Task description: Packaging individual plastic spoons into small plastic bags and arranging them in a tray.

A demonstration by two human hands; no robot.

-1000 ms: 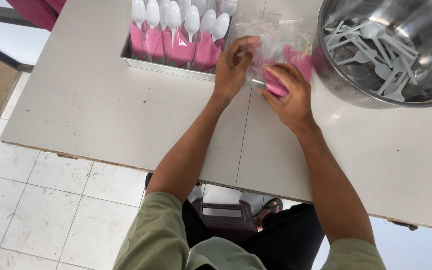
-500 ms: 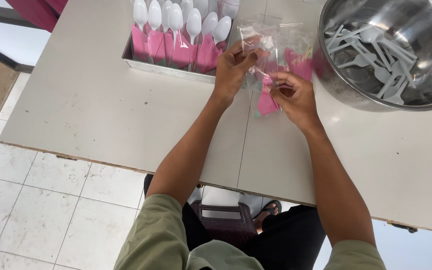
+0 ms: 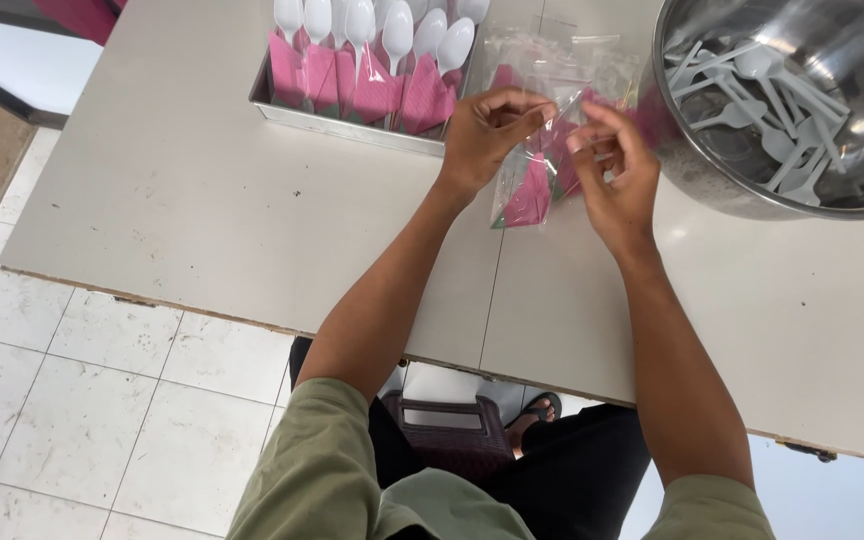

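Note:
A small clear plastic bag with a folded pink napkin inside hangs just above the white table. My left hand pinches the bag's top edge on the left. My right hand pinches the same top edge from the right, fingers curled around the bag's opening. Both hands hover near the table's far middle, between a metal tray and a steel bowl.
A metal tray at the back holds several white plastic spoons wrapped in pink napkins. A large steel bowl at the right holds loose white spoons. More clear bags lie behind my hands. The table's front edge runs above a tiled floor.
The bag with the pink napkin has been lifted off the table and now hangs upright between both hands. My right hand moved up from pressing on it to pinching its top.

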